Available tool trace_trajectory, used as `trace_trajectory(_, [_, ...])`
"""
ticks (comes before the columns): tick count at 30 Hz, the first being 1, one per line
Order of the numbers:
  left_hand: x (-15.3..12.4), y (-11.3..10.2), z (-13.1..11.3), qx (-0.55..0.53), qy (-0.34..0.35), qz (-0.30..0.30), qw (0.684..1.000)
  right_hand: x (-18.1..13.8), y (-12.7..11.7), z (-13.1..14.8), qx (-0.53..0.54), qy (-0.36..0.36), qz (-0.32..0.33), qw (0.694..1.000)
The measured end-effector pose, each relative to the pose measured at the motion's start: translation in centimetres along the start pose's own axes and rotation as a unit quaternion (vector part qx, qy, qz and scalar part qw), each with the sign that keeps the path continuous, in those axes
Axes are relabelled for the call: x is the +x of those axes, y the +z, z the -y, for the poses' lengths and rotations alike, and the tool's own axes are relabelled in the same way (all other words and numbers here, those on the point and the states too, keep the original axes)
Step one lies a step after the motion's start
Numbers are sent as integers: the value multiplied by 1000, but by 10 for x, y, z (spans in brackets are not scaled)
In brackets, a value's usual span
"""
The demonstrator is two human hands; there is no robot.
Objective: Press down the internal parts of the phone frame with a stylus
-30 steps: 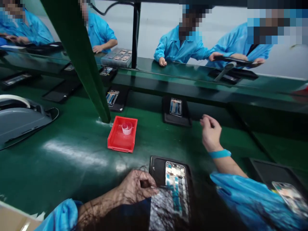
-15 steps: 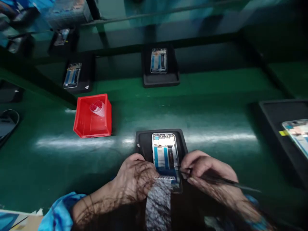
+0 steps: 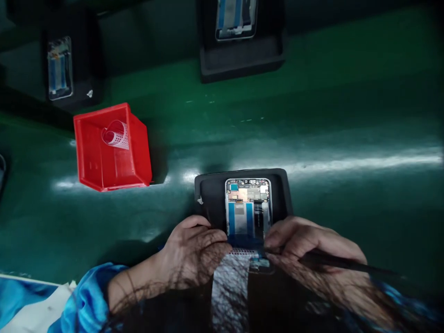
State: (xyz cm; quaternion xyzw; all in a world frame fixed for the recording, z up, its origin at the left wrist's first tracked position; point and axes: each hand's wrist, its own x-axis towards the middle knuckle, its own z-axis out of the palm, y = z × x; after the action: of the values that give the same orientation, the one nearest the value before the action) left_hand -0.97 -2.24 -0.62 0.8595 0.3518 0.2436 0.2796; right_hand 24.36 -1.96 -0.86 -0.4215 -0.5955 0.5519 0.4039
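Note:
An opened phone [image 3: 244, 194], circuit board at the top and blue strips on its battery, lies in a black tray [image 3: 212, 189] before me. My left hand [image 3: 196, 252] is closed at the phone's lower left, its fingertips on a white perforated strip [image 3: 231, 291] that crosses the phone's lower end and runs down towards me. At the phone's lower right, my right hand [image 3: 312, 243] pinches dark tweezers [image 3: 347, 264], which point left over the phone. Their tips are hard to make out. Dark hair hangs across the lower view and covers part of both hands.
Left of the tray stands a red bin [image 3: 140, 152] with a curled perforated sheet [image 3: 120, 134] inside. Further back, one black tray [image 3: 239, 64] holds an opened phone, and another opened phone [image 3: 59, 69] sits at the far left. The green bench [image 3: 364, 138] shines with reflected light.
The view has tilted down and closer, so the bin and back trays have shifted in the picture. Both hands stay at the phone, with the strip and tweezers still held.

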Motion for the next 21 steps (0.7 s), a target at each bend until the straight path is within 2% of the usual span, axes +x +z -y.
trace_trajectory(10, [-2,-2,-3,39,21,-19,999,-1,-1,1,-37,16,8,999])
trace_trajectory(21, [-5,0,-1,40,23,6,999,5,0,7,-29,11,27,999])
